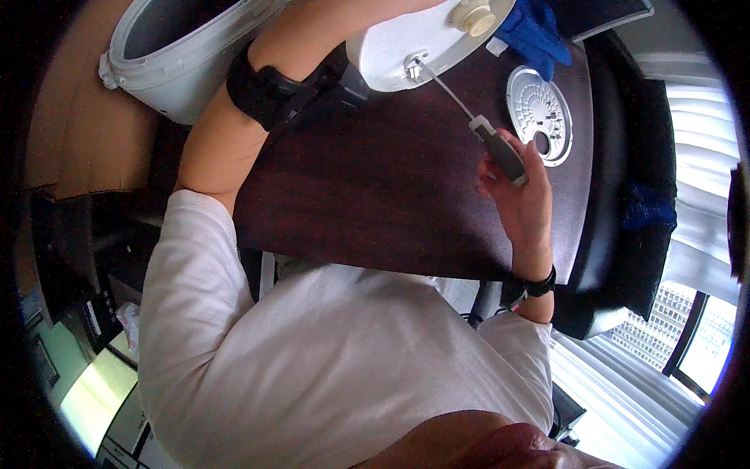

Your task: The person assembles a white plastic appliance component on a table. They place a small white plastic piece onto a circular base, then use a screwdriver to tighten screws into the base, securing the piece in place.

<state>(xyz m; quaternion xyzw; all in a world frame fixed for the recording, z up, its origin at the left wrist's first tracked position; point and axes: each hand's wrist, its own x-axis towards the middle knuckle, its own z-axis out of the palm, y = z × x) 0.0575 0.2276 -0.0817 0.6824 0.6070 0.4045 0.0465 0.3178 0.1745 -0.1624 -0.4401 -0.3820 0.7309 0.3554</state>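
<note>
In my right hand is a screwdriver with a grey handle and a long thin metal shaft. Its tip meets a small metal-lined fitting near the edge of a white plastic housing. A cream-coloured round knob or cap sticks out of the same housing. My left arm, with a black strap round it, reaches across to the top edge; the left hand lies beyond the picture. Right of the housing, a round white ribbed disc with a dark hole rests on the table.
The dark wood table spans the middle. A large white tub-like shell stands at the far left beside brown cardboard. Blue cloth lies at the far right. A black padded seat borders the table's right side.
</note>
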